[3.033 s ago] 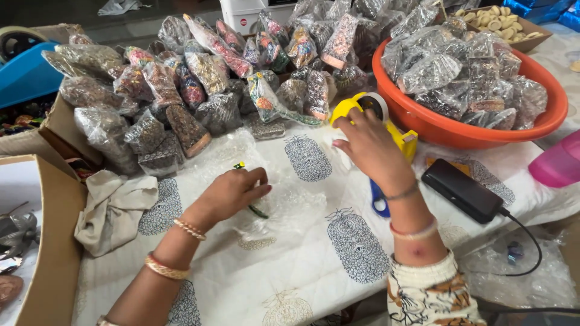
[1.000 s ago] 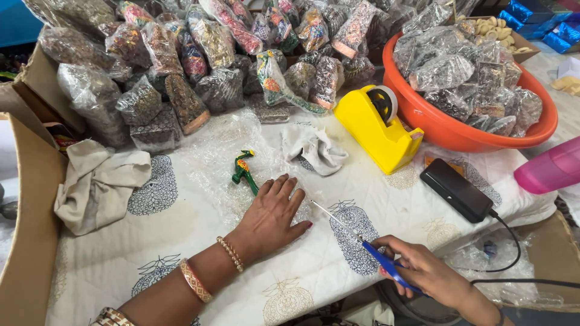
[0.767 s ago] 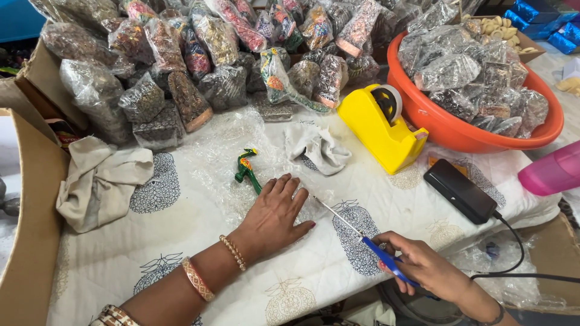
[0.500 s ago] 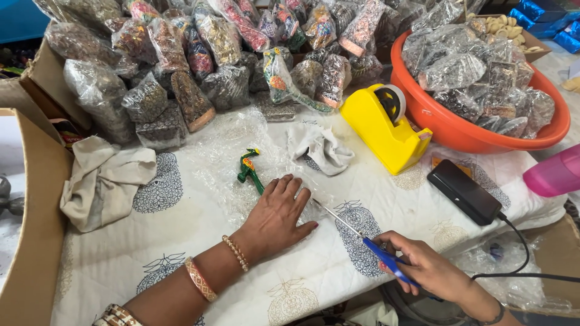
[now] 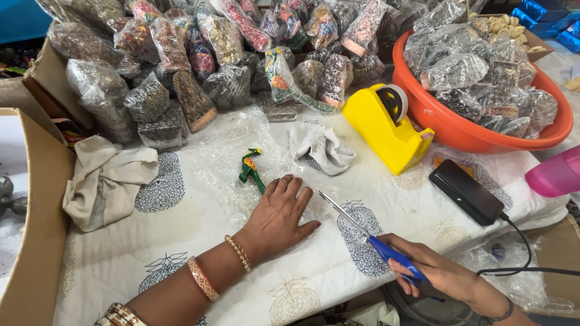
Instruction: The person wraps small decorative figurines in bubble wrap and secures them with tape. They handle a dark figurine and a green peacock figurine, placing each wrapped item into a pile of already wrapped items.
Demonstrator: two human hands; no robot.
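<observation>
The left hand (image 5: 279,212) lies flat, fingers spread and palm down, on the sheet of clear bubble wrap (image 5: 241,157) spread over the white printed cloth of the worktop (image 5: 181,265), most likely to keep the film taut and still for cutting. The right hand (image 5: 436,273) has its grip closed around the blue handles of a pair of long steel scissors (image 5: 362,232), blades together and pointing up-left toward the left hand's fingertips, tip just beside them at the film's edge. A small green painted bird figurine (image 5: 250,170) rests on the bubble wrap just beyond the left fingers (apart from them, not touching). Farther back sit a yellow tape dispenser (image 5: 386,130), a crumpled grey cloth (image 5: 321,148) and an orange plastic tub (image 5: 483,136) of bagged items.

Compared with half a second ago, little has changed: both hands, the scissors and the figurine hold nearly the same places.
</observation>
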